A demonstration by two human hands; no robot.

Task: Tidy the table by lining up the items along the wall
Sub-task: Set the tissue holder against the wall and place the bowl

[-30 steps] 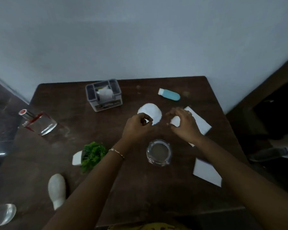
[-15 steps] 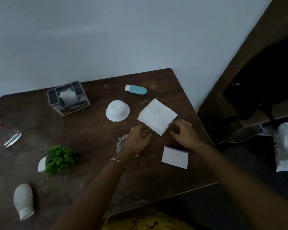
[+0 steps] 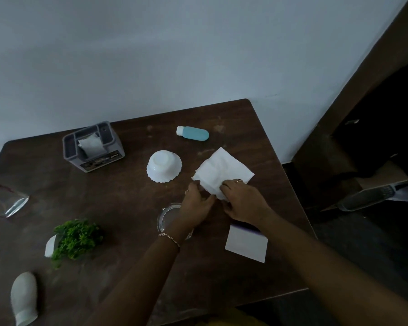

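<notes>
Because the napkin (image 3: 224, 168) is soft and would crumple under a one-handed grab, you have both hands on its near edge. Your left hand (image 3: 197, 204) pinches the left side and your right hand (image 3: 244, 202) curls its fingers over the near corner. The two hands are close together, nearly touching. The napkin lies flat, turned like a diamond, on the right half of the table (image 3: 132, 198), well short of the wall (image 3: 151, 67). Judging by that grip, you mean to fold or square it before it goes back, which would keep it neat in a row.

Under your left wrist sits a glass jar (image 3: 166, 218), partly hidden, so lift your arm clear rather than dragging across it. Just beside your right forearm lies a white card (image 3: 246, 247) with a dark strip along its far edge.

Further out, a white bowl (image 3: 164, 165) rests upside down just left of the napkin, and a blue bottle (image 3: 193, 133) lies on its side near the wall. A grey holder (image 3: 93, 147) stands close to the wall on the left. Nearer you on that side lie a small plant (image 3: 76, 238) tipped over, a clear bag (image 3: 7, 201) and a white bottle (image 3: 24, 297). Most of the lining-up looks undone.
</notes>
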